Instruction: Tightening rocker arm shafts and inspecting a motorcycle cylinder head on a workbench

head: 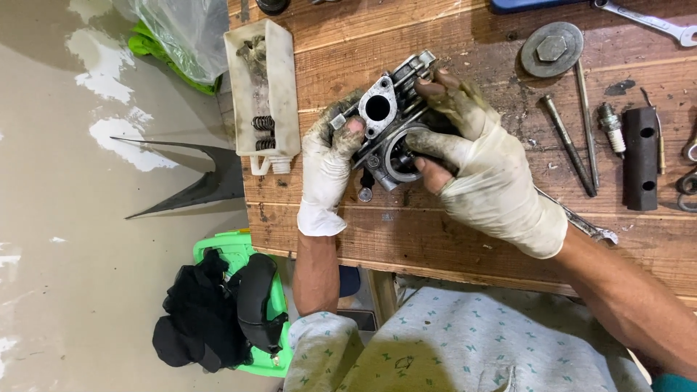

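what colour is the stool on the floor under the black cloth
Bright green stool, seen in the head view, partly covered by black cloth.

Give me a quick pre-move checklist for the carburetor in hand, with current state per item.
1. Left hand grips the carburetor at its left side: ok.
2. Right hand wraps its right side, thumb near the round bore: ok.
3. Carburetor held over the wooden bench, not past the edge: ok.
4. Gloves intact: not ok, right fingertips poke through.
5. White tray with springs stands apart from the hands: ok.
6. Loose parts still on the carburetor's underside: cannot tell.
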